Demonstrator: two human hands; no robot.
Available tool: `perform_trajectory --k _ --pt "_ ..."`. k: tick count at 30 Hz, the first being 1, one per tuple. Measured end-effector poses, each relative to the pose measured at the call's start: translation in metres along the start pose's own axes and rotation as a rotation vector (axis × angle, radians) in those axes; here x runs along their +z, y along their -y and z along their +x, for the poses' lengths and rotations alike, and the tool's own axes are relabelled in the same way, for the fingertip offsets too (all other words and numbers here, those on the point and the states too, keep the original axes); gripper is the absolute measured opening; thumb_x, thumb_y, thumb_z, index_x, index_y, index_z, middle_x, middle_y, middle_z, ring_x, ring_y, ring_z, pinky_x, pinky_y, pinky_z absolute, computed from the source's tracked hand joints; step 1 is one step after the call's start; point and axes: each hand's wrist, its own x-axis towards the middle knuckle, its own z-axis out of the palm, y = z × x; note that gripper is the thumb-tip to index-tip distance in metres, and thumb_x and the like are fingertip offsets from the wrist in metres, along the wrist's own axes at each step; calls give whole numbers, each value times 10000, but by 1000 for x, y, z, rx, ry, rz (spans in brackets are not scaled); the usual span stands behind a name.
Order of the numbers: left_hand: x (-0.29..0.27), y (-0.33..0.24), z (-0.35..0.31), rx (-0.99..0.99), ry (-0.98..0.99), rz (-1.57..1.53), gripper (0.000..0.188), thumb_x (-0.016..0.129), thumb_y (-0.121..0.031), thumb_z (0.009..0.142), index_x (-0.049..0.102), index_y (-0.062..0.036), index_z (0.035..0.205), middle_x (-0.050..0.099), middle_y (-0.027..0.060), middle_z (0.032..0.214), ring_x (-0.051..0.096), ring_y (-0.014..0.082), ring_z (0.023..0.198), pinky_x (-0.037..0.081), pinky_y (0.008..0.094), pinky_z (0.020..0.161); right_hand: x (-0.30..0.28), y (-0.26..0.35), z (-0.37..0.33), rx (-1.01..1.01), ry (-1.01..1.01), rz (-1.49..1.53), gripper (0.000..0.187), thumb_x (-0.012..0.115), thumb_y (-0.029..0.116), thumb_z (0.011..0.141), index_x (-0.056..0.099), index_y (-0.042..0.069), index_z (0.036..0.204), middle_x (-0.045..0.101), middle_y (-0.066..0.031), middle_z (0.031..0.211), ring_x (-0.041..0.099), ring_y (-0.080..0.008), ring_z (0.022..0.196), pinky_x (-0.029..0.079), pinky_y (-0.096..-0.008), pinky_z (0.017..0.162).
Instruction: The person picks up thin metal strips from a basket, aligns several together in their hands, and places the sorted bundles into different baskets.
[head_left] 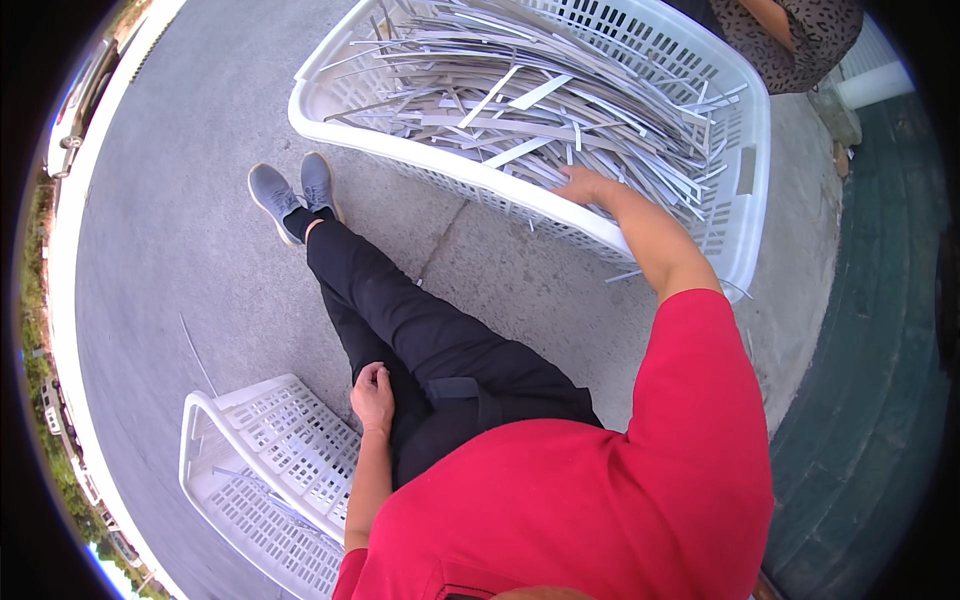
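Strips (545, 88), heaped in large basket (400, 147). Reaching onto these with partly bent right hand (588, 187), resting curled left hand (373, 400) on trousers (405, 295). Cannot tell either hand's hold.

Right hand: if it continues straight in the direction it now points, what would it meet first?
The right hand would probably meet the pale strips in the large white basket first; it seems close to them, though depth beside the near rim is unclear.

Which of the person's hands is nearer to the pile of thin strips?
Right. The right hand is at the near edge of the pile in the large white basket; the left hand is well away, over the dark trousers.
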Motion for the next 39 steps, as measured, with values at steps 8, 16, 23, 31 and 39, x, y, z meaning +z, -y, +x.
perform_trajectory --k 8,16,23,31,39 --pt "2 7 1 14 -16 -9 204 557 -246 839 653 -81 909 657 119 804 638 278 756 490 363 694 5 -15 11 66 286 475 844 599 553 743 346 39 1362 404 -169 1339 442 -250 1178 355 -358 956" --pt "1 5 0 33 -30 4 199 557 -225 843 649 -62 911 662 106 775 645 255 740 489 343 681 -6 7 2 -14 -4 -241 614 594 347 768 443 83 1302 477 -184 1282 487 -325 1153 398 -418 949" --pt "0 10 -3 18 -36 -49 204 562 -238 834 653 -79 924 657 126 801 638 283 756 492 361 695 -29 16 -54 -91 -555 -504 329 470 149 840 556 92 1153 494 -91 1276 544 -294 1075 421 -425 907" --pt "-1 22 -8 52 -51 -142 203 571 -211 834 644 -64 954 662 109 803 644 240 739 494 335 691 -55 22 -149 -88 -682 -299 206 458 134 833 522 59 1013 549 -134 1113 561 -362 955 444 -464 787" --pt "-1 27 -12 54 -49 -198 212 572 -200 831 643 -47 960 660 111 798 637 214 716 492 322 695 -95 30 -211 -40 -991 -236 190 486 174 851 520 68 1005 604 -157 977 577 -379 894 449 -474 748"
